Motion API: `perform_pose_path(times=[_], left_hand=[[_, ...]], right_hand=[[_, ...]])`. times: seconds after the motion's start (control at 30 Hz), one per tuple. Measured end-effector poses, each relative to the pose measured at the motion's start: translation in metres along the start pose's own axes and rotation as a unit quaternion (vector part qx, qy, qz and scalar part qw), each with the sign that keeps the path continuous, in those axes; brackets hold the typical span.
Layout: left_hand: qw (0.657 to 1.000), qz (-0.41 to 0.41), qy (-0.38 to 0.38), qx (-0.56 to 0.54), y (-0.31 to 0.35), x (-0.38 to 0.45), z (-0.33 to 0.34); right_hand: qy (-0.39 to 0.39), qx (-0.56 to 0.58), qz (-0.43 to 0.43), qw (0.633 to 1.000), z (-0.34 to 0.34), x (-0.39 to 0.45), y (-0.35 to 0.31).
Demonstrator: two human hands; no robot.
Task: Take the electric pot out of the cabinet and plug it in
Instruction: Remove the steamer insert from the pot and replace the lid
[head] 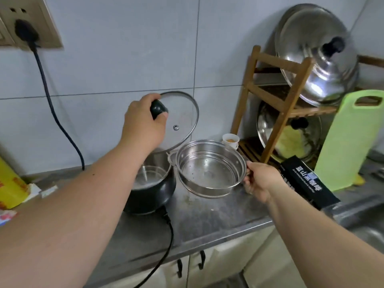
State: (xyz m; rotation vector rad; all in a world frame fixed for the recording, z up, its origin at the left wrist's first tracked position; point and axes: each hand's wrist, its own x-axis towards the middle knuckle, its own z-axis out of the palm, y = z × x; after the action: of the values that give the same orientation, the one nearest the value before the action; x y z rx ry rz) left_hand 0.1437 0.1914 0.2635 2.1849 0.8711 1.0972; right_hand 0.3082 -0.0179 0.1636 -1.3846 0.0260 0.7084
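Note:
The black electric pot [153, 192] stands on the steel counter [207, 217], uncovered, its shiny inside showing. My left hand [143, 125] grips the black knob of the glass lid [182, 119] and holds it tilted above the pot. My right hand [259, 181] holds the steel steamer basket [209, 169] by its side handle, lifted just right of the pot. A black cord [166, 242] leaves the pot's front and drops over the counter edge. A black plug [26, 32] sits in the wall socket [43, 23] at upper left, and its cable [54, 113] runs down to the counter.
A wooden rack [278, 100] with large steel lids stands at the back right. Next to it are a small white cup [230, 140], a black box [307, 181] and a green cutting board [349, 140]. A sink [365, 227] lies far right, a yellow package [10, 183] far left. Cabinet doors [207, 267] are below.

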Motion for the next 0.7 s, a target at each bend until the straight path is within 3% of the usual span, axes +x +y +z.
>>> perform_pose_path(times=[0.3,0.7], left_hand=[[0.992,0.006,-0.12,0.026,0.017,-0.05,0.067],[0.986,-0.008,-0.144,0.084,0.012,-0.071,0.07]], right_hand=[[0.094,-0.006,0.055,0.994,-0.104,0.017,0.05],[0.154,-0.036,0.105,0.982,-0.112,0.027,0.081]])
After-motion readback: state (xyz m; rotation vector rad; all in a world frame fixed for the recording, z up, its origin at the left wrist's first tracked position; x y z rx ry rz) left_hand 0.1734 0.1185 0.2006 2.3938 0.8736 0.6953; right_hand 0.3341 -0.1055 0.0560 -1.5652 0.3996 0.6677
